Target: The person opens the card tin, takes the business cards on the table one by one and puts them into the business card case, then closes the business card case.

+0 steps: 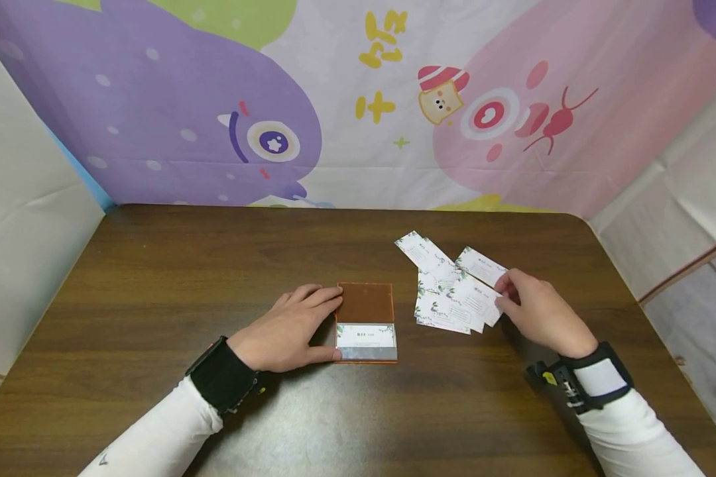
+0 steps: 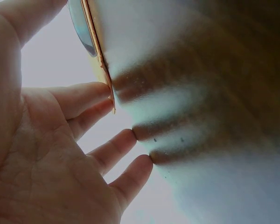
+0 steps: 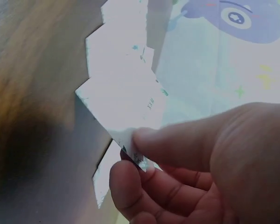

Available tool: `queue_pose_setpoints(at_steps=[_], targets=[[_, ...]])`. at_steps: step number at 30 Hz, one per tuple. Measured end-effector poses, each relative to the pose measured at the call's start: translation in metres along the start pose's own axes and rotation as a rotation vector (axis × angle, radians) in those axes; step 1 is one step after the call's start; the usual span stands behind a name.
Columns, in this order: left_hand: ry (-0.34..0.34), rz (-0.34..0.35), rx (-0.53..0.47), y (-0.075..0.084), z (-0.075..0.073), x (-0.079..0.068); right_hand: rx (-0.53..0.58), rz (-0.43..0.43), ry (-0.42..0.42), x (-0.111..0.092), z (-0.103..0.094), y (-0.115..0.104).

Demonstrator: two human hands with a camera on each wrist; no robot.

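Note:
A small brown card case (image 1: 365, 303) lies unfolded on the table, with white cards (image 1: 366, 333) printed with green leaves in its lower half. My left hand (image 1: 283, 330) rests at the left side of the case, fingers extended and spread. Its fingertips touch the upper left edge and its thumb the lower left one; in the left wrist view the fingers (image 2: 86, 100) meet the thin brown edge (image 2: 102, 63). To the right, my right hand (image 1: 539, 311) pinches the corner of a white card (image 3: 123, 105) between thumb and fingers, at the right side of a loose spread of similar cards (image 1: 438, 308).
The dark wooden table (image 1: 203, 265) spans the view. A cartoon-printed cloth (image 1: 358, 159) hangs behind its far edge, and pale cloths (image 1: 24, 218) flank it. The loose cards overlap one another to the right of the case.

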State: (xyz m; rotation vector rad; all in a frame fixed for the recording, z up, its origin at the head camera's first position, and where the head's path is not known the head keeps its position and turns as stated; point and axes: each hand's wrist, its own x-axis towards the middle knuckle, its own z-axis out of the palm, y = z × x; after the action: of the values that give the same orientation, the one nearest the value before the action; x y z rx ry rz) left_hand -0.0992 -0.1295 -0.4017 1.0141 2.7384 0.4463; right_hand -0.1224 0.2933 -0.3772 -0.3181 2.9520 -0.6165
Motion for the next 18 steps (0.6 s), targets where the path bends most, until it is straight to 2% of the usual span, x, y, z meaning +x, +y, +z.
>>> queue_pose_setpoints(at_steps=[7,18], targets=[[0.007,0.005,0.001,0.0,0.0,0.0,0.021,-0.052,0.064,0.0,-0.005,-0.005],[0.019,0.011,0.009,0.0,0.0,0.0,0.057,-0.047,0.054,0.004,-0.013,-0.023]])
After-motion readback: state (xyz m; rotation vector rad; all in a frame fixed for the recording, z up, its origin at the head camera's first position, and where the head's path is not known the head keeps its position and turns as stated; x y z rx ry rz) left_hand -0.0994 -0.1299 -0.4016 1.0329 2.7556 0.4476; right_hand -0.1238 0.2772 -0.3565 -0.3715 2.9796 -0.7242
